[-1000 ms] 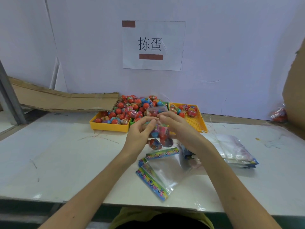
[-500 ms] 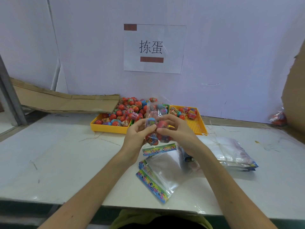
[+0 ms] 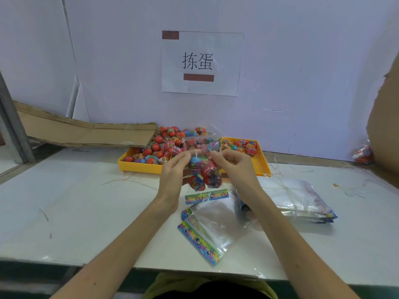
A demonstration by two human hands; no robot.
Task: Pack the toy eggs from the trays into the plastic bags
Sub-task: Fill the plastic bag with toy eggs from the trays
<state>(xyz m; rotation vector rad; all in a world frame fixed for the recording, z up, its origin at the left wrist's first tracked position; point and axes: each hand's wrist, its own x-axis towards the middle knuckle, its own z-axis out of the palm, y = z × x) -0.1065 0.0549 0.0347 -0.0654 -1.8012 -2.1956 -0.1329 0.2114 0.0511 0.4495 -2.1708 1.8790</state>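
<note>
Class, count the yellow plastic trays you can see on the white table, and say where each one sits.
2. One yellow plastic tray, heaped with toy eggs, sits at the back left of the hands; the other yellow plastic tray, nearly empty, sits at the back right. The held bag hides the gap between them, so something may be concealed there.
</note>
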